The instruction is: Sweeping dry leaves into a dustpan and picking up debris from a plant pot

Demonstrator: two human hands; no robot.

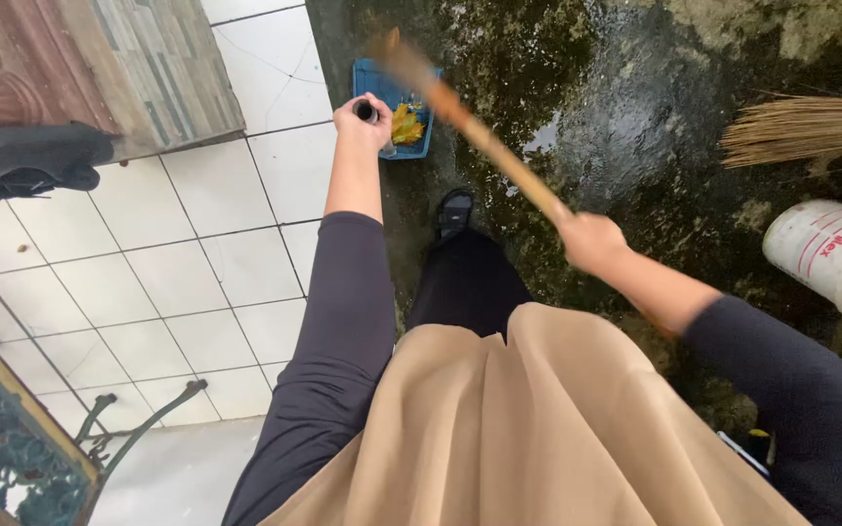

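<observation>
Gripping the dark round top of a handle, the left hand (363, 119) is closed into a fist around it, held out over the edge where the white tiled floor (177, 282) meets the wet, moss-stained concrete ground (626, 107). Just beyond that fist lies a blue plastic dustpan (374, 83) resting on the dark ground, with yellow and orange leaves (406, 125) heaped inside it; whether the dark handle joins the dustpan cannot be told from this view. The right hand (592, 241) is clamped around a long brown wooden stick (470, 127), which slants up and away toward the dustpan, its far end blurred. Both hands are well apart, each closed on its own handle. Dark long sleeves cover both arms, and a tan cloth garment (538, 438) fills the lower middle of the view, with a dark sandalled foot (455, 209) showing beneath it on the concrete.

To the right, the straw-coloured bristles of a bundled broom (811, 127) reach in from the edge, and below them a white plastic bucket (830, 255) lies on its side. At the upper left a black cloth bundle (31, 156) sits near a patterned brown doormat (12, 58), and a green ornate metal frame (12, 448) stands at the lower left.
</observation>
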